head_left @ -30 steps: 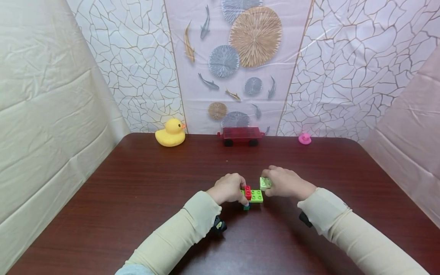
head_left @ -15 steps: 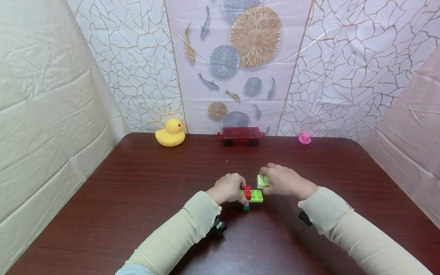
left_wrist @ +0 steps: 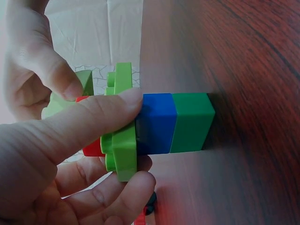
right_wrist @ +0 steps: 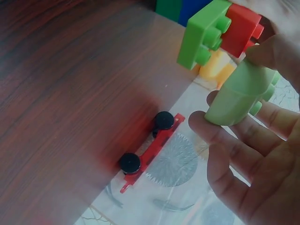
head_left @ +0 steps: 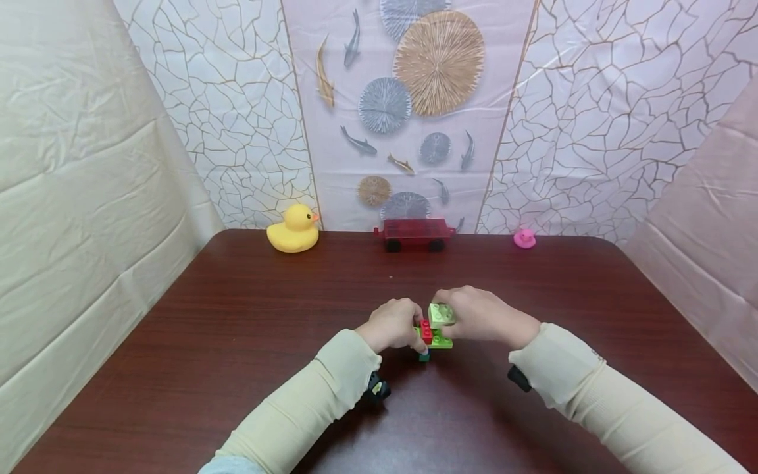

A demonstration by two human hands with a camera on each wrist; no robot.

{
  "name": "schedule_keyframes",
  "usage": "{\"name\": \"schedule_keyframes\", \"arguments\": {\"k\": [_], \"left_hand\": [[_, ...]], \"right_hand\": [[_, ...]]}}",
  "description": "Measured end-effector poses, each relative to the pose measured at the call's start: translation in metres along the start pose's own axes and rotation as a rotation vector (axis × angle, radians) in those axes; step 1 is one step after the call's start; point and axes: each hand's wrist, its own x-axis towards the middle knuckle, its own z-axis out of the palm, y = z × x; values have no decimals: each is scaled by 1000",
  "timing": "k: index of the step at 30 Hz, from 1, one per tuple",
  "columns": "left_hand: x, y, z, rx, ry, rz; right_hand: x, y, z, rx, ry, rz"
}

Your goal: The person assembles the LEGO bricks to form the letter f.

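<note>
My left hand (head_left: 392,322) grips a small stack of toy building bricks near the middle of the table. From the bottom up, the stack has a green brick (left_wrist: 191,123), a blue brick (left_wrist: 157,125), a wide lime-green plate (left_wrist: 124,161) and a red brick (head_left: 426,331). The thumb lies across the plate's near side in the left wrist view. Between the thumb and fingers of my right hand (head_left: 484,316) is a pale green brick (head_left: 441,315) with a curved underside. It is held close above the plate, beside the red brick, studs facing up.
Along the back edge of the brown table (head_left: 266,296) stand a yellow rubber duck (head_left: 294,229), a red toy wagon (head_left: 416,230) with black wheels and a small pink duck (head_left: 524,238). A patterned curtain hangs behind them.
My right hand has moved left with the pale green brick, from right of the stack to over the lime-green plate beside the red brick. The left hand stays put.
</note>
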Motion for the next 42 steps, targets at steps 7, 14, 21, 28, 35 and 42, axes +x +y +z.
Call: {"name": "schedule_keyframes", "arguments": {"k": [7,14,21,28,35,42], "left_hand": [[1,-1,1,2,6,12],[0,-1,1,-1,13,9],[0,0,2,1,9,-4],[1,-2,1,-17,-1,13],[-4,1,-6,6,-35,50],[-6,4,-11,15,-24,81]], "right_hand": [[0,-6,-1,-5,-4,-23],[1,-10,0,36,-32,-42],[4,-12,-1,43,-62,-79],[7,-14,-4,45,-107,-95],[10,-16,-6,49,-123,-142],[11,-18,-7,46,-156,-118]]}}
